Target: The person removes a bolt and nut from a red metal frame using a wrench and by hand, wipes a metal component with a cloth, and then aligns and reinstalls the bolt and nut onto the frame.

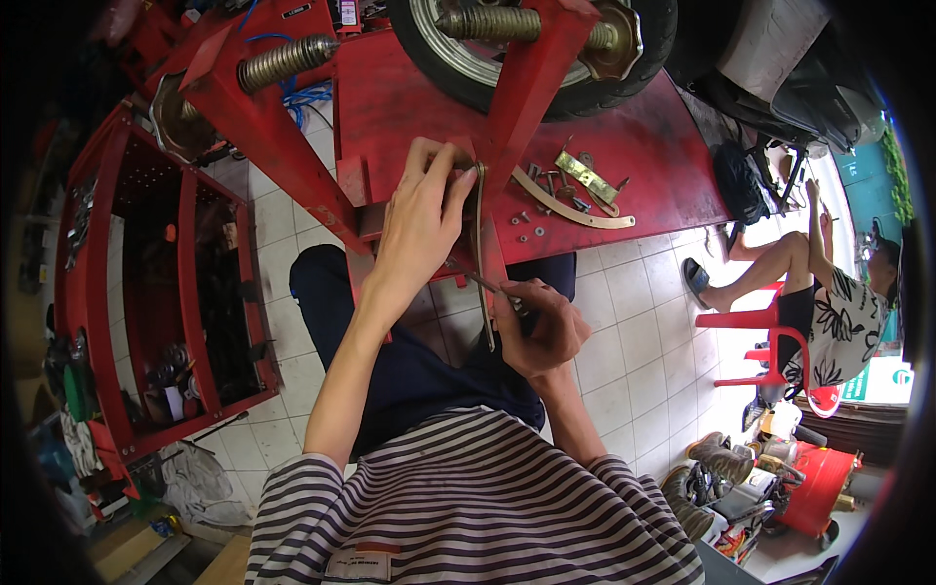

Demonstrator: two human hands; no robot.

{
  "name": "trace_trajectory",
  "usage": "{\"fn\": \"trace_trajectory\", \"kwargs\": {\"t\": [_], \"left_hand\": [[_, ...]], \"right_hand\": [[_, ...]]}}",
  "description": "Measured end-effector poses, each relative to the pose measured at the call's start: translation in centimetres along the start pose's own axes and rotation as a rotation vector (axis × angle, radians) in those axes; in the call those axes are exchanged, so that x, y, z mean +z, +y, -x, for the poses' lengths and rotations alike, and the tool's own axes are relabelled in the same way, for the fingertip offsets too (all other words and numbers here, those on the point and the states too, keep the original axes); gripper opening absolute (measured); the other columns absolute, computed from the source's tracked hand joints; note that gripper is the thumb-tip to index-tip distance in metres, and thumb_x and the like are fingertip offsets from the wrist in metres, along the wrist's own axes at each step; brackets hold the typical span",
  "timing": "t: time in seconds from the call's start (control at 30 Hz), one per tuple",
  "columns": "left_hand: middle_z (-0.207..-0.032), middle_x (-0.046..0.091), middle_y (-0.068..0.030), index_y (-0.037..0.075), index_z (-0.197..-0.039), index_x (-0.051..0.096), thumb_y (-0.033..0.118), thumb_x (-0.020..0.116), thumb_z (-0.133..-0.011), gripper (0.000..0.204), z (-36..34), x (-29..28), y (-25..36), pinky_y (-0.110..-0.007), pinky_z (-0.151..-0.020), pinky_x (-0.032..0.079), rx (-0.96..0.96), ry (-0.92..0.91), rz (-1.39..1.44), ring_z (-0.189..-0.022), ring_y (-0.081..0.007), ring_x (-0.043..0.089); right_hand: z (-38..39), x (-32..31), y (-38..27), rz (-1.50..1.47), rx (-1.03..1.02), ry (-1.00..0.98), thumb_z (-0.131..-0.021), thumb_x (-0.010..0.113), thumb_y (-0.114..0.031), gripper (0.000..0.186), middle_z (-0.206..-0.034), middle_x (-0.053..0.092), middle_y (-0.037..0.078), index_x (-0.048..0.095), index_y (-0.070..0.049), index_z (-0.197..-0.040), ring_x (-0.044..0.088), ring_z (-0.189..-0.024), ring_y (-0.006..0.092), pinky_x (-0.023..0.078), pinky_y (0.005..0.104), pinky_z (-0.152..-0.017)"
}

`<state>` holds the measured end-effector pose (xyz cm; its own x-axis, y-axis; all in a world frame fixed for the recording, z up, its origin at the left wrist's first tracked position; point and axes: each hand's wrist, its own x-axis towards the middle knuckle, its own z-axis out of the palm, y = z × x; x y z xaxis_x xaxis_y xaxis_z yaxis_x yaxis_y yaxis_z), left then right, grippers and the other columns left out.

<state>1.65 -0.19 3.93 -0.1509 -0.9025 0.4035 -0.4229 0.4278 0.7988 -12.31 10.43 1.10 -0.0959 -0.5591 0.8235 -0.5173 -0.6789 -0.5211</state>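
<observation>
Striped shirt (478,497) | left fingers (445,161) at metal strip (479,232), grip unclear | right fingers (532,295) pinch thin rod (479,280) | red cabinet (189,244): jumbled parts (174,370)

Bright right-side glare, dark curved rim

Left hand (429,205) at the upper end of a strip (480,229); right hand (539,327) beside its lower part, holding a rod (477,280); bolts (565,192) on the red bench (673,146).

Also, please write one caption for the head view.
Left hand and right hand at a long, narrow metal strip beside a red flat-topped workbench.
</observation>
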Motion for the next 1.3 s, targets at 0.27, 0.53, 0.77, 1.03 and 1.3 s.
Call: {"fn": "trace_trajectory", "kwargs": {"t": [0.27,0.53,0.77,1.03,1.3], "left_hand": [[-0.111,0.053,-0.0126,0.003,-0.11,0.059,0.022,0.056,-0.102,0.02,0.1,0.3,-0.9,-0.047,-0.07,0.051,-0.01,0.039,-0.103,-0.09,-0.0334,0.066],[-0.104,0.054,-0.0148,-0.001,-0.107,0.058,0.019,0.057,-0.102,0.02,0.7,-0.5,0.3,-0.038,-0.068,0.048,0.053,0.175,0.047,-0.081,-0.0254,0.059],[-0.075,0.06,-0.0007,0.004,-0.093,0.06,0.032,0.044,-0.11,0.036,5.4,-1.0,-0.6,-0.021,-0.052,0.036,-0.344,-0.196,0.428,-0.062,-0.0035,0.05],[-0.064,0.057,0.0011,0.003,-0.086,0.062,0.038,0.05,-0.107,0.043,4.0,0.0,1.5,-0.021,-0.048,0.036,-0.423,-0.276,0.768,-0.05,-0.0031,0.046],[-0.067,0.055,0.0017,0.005,-0.086,0.06,0.039,0.05,-0.107,0.041,2.5,-0.1,1.1,-0.019,-0.045,0.034,-0.536,-0.167,0.981,-0.048,-0.0027,0.043]], "right_hand": [[-0.1,-0.1,-0.3,-0.015,0.015,-0.021,-0.07,0.08,0.01,0.029,-0.081,0.072,0.012,0.064,0.005,-0.093,0.06,-0.052,0.0168,0.047,0.0257,-0.048],[0.3,-0.5,0.2,0.017,0.026,-0.031,-0.079,0.074,0.009,0.024,-0.076,0.071,0.012,0.059,0.005,-0.098,0.065,-0.057,0.0177,0.05,0.0267,-0.051],[-0.5,-0.3,-0.4,0.208,-0.029,0.065,-0.08,0.079,0.003,0.028,-0.075,0.07,0.014,0.06,0.002,-0.101,0.07,-0.06,0.02,0.056,0.0287,-0.058],[-3.5,1.4,0.0,0.2,-0.19,0.113,-0.071,0.083,0.003,0.027,-0.064,0.064,0.006,0.067,0.001,-0.092,0.062,-0.053,0.0168,0.05,0.0254,-0.051],[-5.5,2.5,0.8,0.145,-0.253,0.145,-0.07,0.082,0.006,0.023,-0.06,0.059,0.004,0.068,0.001,-0.088,0.057,-0.047,0.0154,0.046,0.0254,-0.046]]}}
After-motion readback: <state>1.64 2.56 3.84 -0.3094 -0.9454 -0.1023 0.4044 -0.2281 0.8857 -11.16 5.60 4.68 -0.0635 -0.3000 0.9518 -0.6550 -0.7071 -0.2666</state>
